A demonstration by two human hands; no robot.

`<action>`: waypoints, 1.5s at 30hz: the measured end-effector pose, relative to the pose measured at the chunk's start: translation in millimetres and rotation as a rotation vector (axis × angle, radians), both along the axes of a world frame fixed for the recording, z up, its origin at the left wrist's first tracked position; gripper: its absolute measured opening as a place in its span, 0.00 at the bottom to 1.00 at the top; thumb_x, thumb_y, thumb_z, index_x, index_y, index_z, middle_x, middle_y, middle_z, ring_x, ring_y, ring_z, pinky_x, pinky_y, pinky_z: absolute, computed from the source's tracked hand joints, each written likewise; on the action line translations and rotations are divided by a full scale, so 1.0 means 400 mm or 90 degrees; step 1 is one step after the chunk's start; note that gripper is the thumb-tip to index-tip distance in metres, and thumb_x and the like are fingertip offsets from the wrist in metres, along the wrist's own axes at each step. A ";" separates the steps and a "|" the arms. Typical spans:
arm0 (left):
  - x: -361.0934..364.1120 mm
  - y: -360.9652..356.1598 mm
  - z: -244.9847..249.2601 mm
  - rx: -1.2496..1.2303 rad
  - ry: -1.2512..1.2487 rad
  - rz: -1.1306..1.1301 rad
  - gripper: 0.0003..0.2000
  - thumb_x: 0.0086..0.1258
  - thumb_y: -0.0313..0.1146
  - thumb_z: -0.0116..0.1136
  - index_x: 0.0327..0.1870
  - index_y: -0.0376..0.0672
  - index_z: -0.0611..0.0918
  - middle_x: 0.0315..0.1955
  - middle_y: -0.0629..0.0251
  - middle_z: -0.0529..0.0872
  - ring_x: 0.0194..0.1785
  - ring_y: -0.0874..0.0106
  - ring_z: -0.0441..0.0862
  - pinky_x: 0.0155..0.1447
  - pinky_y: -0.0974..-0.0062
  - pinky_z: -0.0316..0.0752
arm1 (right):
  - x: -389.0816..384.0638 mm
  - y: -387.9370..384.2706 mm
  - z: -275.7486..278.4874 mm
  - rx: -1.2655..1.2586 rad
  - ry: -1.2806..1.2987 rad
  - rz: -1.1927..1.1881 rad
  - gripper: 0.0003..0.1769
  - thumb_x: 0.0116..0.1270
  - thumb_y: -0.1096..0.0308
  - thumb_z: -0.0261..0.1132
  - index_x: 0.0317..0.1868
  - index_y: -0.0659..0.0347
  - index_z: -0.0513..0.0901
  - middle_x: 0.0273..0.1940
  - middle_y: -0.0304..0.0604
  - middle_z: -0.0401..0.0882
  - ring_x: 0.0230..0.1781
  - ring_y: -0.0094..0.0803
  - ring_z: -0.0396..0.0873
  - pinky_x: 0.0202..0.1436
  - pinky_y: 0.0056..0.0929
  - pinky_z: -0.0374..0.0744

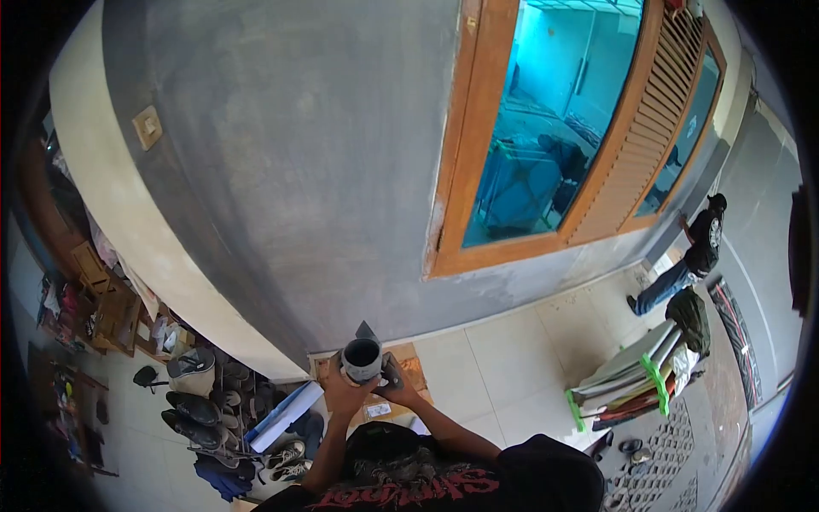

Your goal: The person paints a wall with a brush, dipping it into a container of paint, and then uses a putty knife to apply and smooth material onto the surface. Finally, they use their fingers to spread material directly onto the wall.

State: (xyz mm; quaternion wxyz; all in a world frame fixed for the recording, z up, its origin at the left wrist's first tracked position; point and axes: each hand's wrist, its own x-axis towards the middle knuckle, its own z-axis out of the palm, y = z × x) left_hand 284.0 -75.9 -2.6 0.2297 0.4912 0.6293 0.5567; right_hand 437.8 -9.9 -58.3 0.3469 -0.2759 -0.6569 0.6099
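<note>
Wood-framed window (546, 128) in grey wall (299, 188), shoes (198, 411) along floor's (512, 367) left edge, green-strapped stack (627, 380) at right edge, person (693, 256) beyond.

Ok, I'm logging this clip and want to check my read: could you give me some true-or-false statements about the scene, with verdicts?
1. The left hand and right hand together hold a grey pipe piece. True.
2. Its open end is turned toward us. True.
3. The window frame is white metal. False: it is brown wood.
4. The shoes lie at far right. False: they sit at lower left.
5. A second person stands by the wall at far right. True.
</note>
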 end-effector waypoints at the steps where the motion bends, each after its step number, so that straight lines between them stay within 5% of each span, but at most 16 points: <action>1: 0.008 0.002 0.046 -0.002 -0.003 -0.005 0.47 0.41 0.34 0.87 0.67 0.37 0.73 0.58 0.52 0.84 0.62 0.60 0.83 0.66 0.61 0.77 | -0.007 0.005 -0.001 0.017 0.060 -0.016 0.44 0.57 0.74 0.82 0.69 0.56 0.64 0.65 0.46 0.74 0.68 0.38 0.76 0.68 0.41 0.80; 4: 0.030 0.007 0.153 -0.023 -0.064 -0.018 0.48 0.40 0.37 0.88 0.67 0.37 0.73 0.58 0.51 0.84 0.64 0.60 0.82 0.68 0.60 0.76 | -0.008 0.022 0.021 0.054 0.066 -0.050 0.40 0.57 0.75 0.81 0.67 0.59 0.68 0.60 0.45 0.77 0.62 0.37 0.81 0.61 0.36 0.85; 7: 0.025 0.027 0.189 -0.013 -0.057 -0.048 0.42 0.46 0.29 0.84 0.66 0.37 0.73 0.60 0.53 0.82 0.66 0.61 0.79 0.72 0.61 0.71 | -0.001 0.041 0.055 0.199 -0.011 -0.107 0.34 0.58 0.74 0.82 0.62 0.63 0.75 0.57 0.46 0.78 0.58 0.36 0.83 0.59 0.32 0.86; 10: -0.024 0.062 0.215 0.032 0.004 -0.089 0.52 0.41 0.32 0.87 0.72 0.37 0.69 0.66 0.48 0.78 0.72 0.57 0.74 0.76 0.60 0.67 | -0.001 0.059 0.089 0.178 0.043 -0.130 0.29 0.57 0.72 0.82 0.57 0.66 0.79 0.55 0.47 0.79 0.55 0.37 0.85 0.59 0.32 0.86; 12: -0.109 0.092 0.230 0.062 0.115 -0.117 0.49 0.48 0.34 0.81 0.75 0.37 0.66 0.70 0.47 0.74 0.76 0.53 0.69 0.81 0.56 0.59 | 0.003 0.064 0.135 0.136 -0.017 -0.146 0.28 0.56 0.70 0.84 0.55 0.66 0.81 0.53 0.47 0.80 0.54 0.37 0.86 0.59 0.33 0.86; 15: -0.395 0.149 0.243 0.272 0.312 0.101 0.39 0.67 0.38 0.66 0.78 0.36 0.64 0.71 0.51 0.75 0.78 0.51 0.66 0.81 0.49 0.57 | 0.007 0.077 0.168 0.136 -0.071 -0.158 0.30 0.56 0.70 0.84 0.56 0.66 0.79 0.52 0.46 0.82 0.55 0.37 0.86 0.59 0.33 0.86; 23: -0.358 0.146 0.180 0.244 0.195 0.057 0.36 0.67 0.38 0.66 0.76 0.37 0.66 0.69 0.52 0.76 0.75 0.52 0.68 0.79 0.51 0.58 | -0.007 0.104 0.140 0.067 -0.057 -0.109 0.34 0.56 0.66 0.84 0.60 0.62 0.75 0.54 0.45 0.86 0.53 0.33 0.87 0.59 0.33 0.85; 35: -0.333 0.114 0.221 0.279 0.043 0.099 0.32 0.69 0.37 0.65 0.73 0.38 0.68 0.65 0.54 0.77 0.72 0.55 0.70 0.77 0.53 0.61 | -0.031 0.154 0.078 -0.050 0.107 -0.050 0.31 0.54 0.73 0.84 0.53 0.61 0.74 0.50 0.43 0.87 0.51 0.31 0.87 0.57 0.32 0.86; 39: -0.360 0.093 0.262 0.316 0.017 0.134 0.31 0.70 0.37 0.65 0.71 0.39 0.69 0.64 0.55 0.78 0.70 0.56 0.71 0.76 0.53 0.62 | -0.019 0.173 0.088 0.016 0.000 -0.061 0.29 0.54 0.72 0.84 0.46 0.58 0.70 0.46 0.40 0.85 0.48 0.27 0.87 0.52 0.30 0.88; 45: -0.358 -0.104 0.250 0.279 -0.028 0.206 0.29 0.70 0.37 0.65 0.70 0.39 0.70 0.62 0.56 0.79 0.68 0.58 0.72 0.75 0.54 0.64 | -0.010 0.179 0.036 0.002 0.083 -0.064 0.27 0.53 0.74 0.84 0.42 0.60 0.72 0.43 0.41 0.87 0.46 0.27 0.87 0.49 0.31 0.87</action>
